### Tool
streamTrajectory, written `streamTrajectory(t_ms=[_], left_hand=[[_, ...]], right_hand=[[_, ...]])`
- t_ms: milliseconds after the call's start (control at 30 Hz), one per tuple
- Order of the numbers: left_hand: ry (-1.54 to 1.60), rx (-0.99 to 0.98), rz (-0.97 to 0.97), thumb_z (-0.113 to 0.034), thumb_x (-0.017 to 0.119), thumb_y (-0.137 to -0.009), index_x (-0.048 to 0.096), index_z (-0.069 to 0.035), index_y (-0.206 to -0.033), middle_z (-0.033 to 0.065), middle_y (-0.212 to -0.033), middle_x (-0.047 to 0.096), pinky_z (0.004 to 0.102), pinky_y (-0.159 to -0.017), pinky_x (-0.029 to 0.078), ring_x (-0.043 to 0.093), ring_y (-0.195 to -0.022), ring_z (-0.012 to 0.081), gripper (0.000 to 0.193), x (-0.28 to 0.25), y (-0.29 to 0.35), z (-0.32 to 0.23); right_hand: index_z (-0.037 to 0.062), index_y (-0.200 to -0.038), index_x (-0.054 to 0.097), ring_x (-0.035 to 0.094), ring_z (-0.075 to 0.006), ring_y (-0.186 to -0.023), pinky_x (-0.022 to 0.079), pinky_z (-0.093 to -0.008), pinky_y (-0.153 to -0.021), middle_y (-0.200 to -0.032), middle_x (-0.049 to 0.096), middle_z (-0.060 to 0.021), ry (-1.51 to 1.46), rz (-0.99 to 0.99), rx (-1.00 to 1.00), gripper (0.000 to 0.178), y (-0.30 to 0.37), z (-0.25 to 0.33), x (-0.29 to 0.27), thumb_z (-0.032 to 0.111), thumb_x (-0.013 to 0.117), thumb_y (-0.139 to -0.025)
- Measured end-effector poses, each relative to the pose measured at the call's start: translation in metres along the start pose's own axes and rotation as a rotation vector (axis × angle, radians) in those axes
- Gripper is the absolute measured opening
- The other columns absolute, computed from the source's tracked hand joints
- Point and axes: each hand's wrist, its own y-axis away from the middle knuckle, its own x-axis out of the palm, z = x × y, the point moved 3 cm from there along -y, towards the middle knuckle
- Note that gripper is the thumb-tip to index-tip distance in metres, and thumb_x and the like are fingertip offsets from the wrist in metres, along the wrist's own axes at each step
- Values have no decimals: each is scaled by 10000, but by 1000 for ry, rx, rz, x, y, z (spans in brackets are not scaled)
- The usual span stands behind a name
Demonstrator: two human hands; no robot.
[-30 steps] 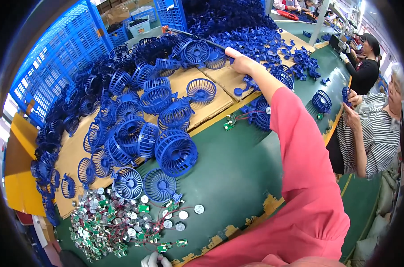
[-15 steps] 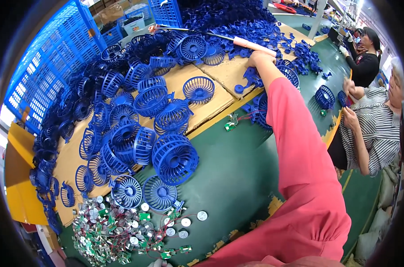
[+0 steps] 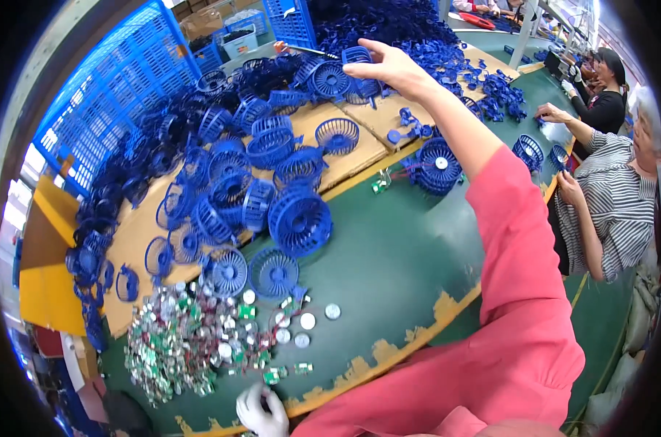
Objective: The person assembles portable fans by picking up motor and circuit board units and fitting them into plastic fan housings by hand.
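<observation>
My bare right hand (image 3: 392,69) reaches over the far part of the heap, its thumb and fingers around the rim of a small blue plastic fan cage (image 3: 356,55). Just past it, a thin rod (image 3: 308,50) lies across the cages, its other end hidden behind my hand. In a white glove, my left hand (image 3: 263,410) is at the near table edge, thumb and fingers apart with nothing visible between them. Beyond it lies a pile of small motors with green circuit boards (image 3: 192,335). Beside my right forearm, a blue fan cage with a white centre (image 3: 438,164) sits on the green table.
Many blue fan cages (image 3: 300,222) cover cardboard (image 3: 359,156) on the table. Small blue parts (image 3: 490,91) are heaped at the back. Blue crates (image 3: 112,95) stand at the left. A person in a striped shirt (image 3: 611,197) works at the right, near another in black (image 3: 600,109).
My right hand has left the rod's pale pink handle and now holds a small fan cage, farther left. My gloved left hand has come into view at the bottom. The whole view has shifted slightly.
</observation>
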Motion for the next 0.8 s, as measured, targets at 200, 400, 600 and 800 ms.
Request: streamTrajectory(t_ms=[200, 400, 600, 800], left_hand=[[445, -210, -104, -130, 526, -955, 555, 22, -1046, 75, -876, 583, 277, -713, 451, 522, -758, 137, 180, 3, 1, 13], [1143, -366, -348, -296, 498, -969, 510, -79, -950, -7, -762, 487, 222, -529, 327, 398, -598, 61, 219, -52, -69, 1], [1179, -50, -623, -193, 526, -944, 515, -30, -1108, 87, -994, 552, 313, -778, 415, 507, -851, 161, 232, -82, -68, -3], [1423, -55, -346, -325, 522, -933, 481, -42, -1028, 73, -952, 515, 394, -908, 412, 521, -907, 207, 301, -65, -28, -12]], right_hand=[[4, -1417, 327, 528, -200, -1166, 399, -318, -1019, -1297, 510, -120, -1033, 455, 113, 859, 195, 70, 25, 393, 730, -765], [10, -1447, 242, 511, -247, -1188, 378, -379, -1046, -1304, 488, -164, -1523, 493, 393, 943, 339, 67, 76, 442, 728, -764], [18, -1411, 326, 498, -227, -1171, 366, -346, -1031, -1282, 492, -145, -859, 323, 320, 643, 362, 68, 76, 172, 619, -860], [66, -1034, 659, 602, -262, -937, 491, -358, -836, -957, 646, -100, -424, 436, -210, 218, 364, 106, 101, 66, 591, -826]])
